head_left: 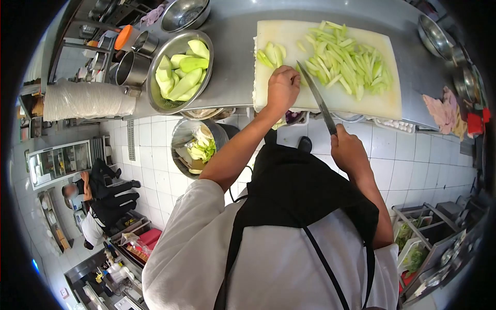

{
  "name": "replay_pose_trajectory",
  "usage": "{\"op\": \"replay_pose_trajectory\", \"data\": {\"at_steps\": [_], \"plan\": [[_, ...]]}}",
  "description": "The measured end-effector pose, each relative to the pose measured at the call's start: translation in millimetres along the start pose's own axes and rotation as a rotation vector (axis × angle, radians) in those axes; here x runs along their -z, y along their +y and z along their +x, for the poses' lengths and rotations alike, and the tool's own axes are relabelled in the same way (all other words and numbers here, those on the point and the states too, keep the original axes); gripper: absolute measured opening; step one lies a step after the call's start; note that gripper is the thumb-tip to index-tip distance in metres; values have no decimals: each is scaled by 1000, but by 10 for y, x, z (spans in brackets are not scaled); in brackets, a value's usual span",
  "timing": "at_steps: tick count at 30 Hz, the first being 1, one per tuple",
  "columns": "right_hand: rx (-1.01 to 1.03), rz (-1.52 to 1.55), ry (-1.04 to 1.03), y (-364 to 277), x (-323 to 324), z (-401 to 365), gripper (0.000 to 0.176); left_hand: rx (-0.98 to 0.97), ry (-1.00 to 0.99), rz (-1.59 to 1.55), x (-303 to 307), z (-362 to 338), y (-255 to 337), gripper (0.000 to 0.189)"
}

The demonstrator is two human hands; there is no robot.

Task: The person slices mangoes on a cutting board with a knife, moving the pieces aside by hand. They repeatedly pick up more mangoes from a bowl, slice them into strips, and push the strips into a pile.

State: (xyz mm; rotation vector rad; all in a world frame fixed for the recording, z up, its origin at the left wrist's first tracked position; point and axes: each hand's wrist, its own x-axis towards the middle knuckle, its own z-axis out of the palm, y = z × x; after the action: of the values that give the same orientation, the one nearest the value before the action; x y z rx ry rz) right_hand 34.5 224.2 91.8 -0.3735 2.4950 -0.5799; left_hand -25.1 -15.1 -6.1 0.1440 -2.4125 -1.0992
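My right hand (351,151) grips the handle of a long kitchen knife (321,103). The blade points up and left, its tip over the white cutting board (330,106). My left hand (284,85) rests at the board's left part with its fingers curled in; whatever they hold is hidden. Just beyond those knuckles lie a few slices (272,54) of a peeled, pale green vegetable. To the right of the blade spreads a big heap of cut sticks (351,59) of the same colour.
Left of the board, a steel bowl (151,85) holds large peeled pale green pieces (188,64). Below the counter (232,51) stands a bin (178,139) with vegetable scraps. Stacked lids or plates in plastic (88,101), steel pots and a pink cloth (442,111) lie around. Two people sit far left.
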Motion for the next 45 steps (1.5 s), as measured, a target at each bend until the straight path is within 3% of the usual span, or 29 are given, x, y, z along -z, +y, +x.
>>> {"op": "replay_pose_trajectory", "data": {"at_steps": [4, 9, 15, 18, 24, 28, 31, 42, 45], "plan": [[-27, -16, -56, -100, 23, 36, 29, -35, 21, 8, 10, -8, 9, 8], [72, 1, 71, -34, -179, 381, 29, -30, 26, 15, 11, -35, 31, 8], [69, 33, 175, -138, 61, 458, 28, -8, -45, -16, 77, 24, 14, 12], [43, 34, 106, -173, 221, 240, 24, -78, 28, 116, 264, 227, 55, 17], [-5, 34, -74, -36, 134, -88, 23, -146, -68, 503, 603, 880, -420, 34], [-4, 21, 8, 88, -6, -58, 19, 209, -350, 291, 831, 1163, -491, 56], [11, 27, 82, 165, -63, 31, 19, 310, -447, 248, 819, 1100, -527, 60], [61, 87, 80, 53, -19, 153, 22, 288, -358, 240, 766, 611, -317, 51], [53, 58, -78, -49, 96, 147, 32, 337, -255, 210, 729, 589, -348, 45]]}}
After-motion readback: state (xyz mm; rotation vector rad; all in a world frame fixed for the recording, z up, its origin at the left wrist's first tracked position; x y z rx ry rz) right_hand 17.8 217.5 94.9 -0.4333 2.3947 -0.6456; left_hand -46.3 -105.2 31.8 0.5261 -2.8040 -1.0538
